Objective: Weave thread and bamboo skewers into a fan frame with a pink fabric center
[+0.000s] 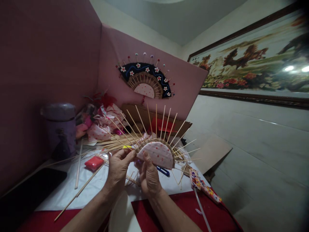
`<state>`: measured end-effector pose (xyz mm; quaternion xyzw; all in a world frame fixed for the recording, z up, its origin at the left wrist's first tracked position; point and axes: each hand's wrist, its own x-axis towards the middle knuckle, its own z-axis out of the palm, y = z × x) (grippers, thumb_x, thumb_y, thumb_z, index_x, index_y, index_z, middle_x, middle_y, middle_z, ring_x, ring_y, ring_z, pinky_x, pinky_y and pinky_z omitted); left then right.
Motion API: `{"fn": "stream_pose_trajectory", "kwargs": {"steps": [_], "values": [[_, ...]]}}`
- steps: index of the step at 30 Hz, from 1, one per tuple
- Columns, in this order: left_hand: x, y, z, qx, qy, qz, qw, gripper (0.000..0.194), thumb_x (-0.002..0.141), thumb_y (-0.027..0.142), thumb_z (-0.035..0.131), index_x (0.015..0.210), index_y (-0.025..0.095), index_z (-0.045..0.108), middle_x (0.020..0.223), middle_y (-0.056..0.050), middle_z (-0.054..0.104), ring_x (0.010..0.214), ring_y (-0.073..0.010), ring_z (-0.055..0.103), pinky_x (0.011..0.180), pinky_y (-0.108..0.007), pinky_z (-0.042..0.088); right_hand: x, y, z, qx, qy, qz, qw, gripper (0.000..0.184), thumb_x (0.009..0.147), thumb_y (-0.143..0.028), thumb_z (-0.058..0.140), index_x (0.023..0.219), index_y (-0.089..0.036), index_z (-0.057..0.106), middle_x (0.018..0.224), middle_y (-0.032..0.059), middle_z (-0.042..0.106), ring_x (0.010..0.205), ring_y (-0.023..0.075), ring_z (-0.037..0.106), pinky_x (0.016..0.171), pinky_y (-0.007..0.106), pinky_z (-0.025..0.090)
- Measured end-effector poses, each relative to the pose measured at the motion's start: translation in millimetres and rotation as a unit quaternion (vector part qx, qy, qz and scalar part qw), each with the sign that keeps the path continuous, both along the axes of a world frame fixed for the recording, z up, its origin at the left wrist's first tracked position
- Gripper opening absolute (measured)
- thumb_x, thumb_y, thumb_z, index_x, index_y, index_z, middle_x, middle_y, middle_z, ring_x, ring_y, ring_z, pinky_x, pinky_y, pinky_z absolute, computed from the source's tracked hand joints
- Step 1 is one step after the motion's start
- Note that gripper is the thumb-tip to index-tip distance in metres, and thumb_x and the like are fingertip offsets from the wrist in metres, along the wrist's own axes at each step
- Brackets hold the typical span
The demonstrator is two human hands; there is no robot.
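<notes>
A half-round fan frame is held up in front of me, its flat face covered in pale pink cloth with red dots. Brown twisted cord edges the curve, and thin wooden sticks fan out from it. My left hand pinches the frame's left corner, where the cord and lowest stick meet. With its thumb on the dotted cloth and its fingers behind, my right hand grips the lower middle of the frame. The fingers behind the frame are mostly hidden. Loose cord shows behind the right side.
A finished-looking dark fan with white flowers hangs on the pink board. Left lie a red packet, loose sticks and a dark flat object. A lilac bin stands behind. A flowered glue gun rests right.
</notes>
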<state>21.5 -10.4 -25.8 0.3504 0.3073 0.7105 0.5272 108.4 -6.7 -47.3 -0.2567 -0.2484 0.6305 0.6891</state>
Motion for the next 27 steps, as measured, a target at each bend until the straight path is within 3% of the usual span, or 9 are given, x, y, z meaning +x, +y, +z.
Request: {"fn": "stream_pose_trajectory", "kwargs": {"steps": [5,22,27], "values": [[-0.9,0.9,0.1,-0.007,0.012,-0.003,1.0,0.021,0.057,0.028,0.076,0.066,0.011,0.068,0.06,-0.003,0.064,0.057,-0.013,0.057,0.06,-0.025,0.045,0.1,-0.6,0.0,-0.009,-0.009,0.006,1.0,0.031,0.065,-0.036,0.076,0.091,-0.022,0.065,0.095,0.0013,0.07,0.079,0.0154,0.062,0.064,0.026,0.045],[0.2,-5.3,7.2,-0.006,0.067,0.049,0.997,0.015,0.058,0.027,0.071,0.058,0.014,0.064,0.051,0.0,0.06,0.052,-0.0118,0.053,0.054,-0.023,0.042,-1.7,-4.8,3.0,-0.024,-0.007,0.01,1.0,0.026,0.062,-0.038,0.077,0.081,-0.021,0.068,0.085,-0.0008,0.072,0.071,0.0132,0.06,0.062,0.026,0.043],[0.3,-5.2,6.5,-0.009,0.068,0.055,0.996,0.015,0.058,0.027,0.07,0.058,0.014,0.063,0.051,0.001,0.06,0.051,-0.0119,0.053,0.054,-0.023,0.042,-1.4,-4.8,2.2,-0.02,-0.01,0.013,1.0,0.031,0.062,-0.036,0.077,0.089,-0.021,0.068,0.091,0.0007,0.072,0.075,0.0139,0.06,0.063,0.025,0.043]]}}
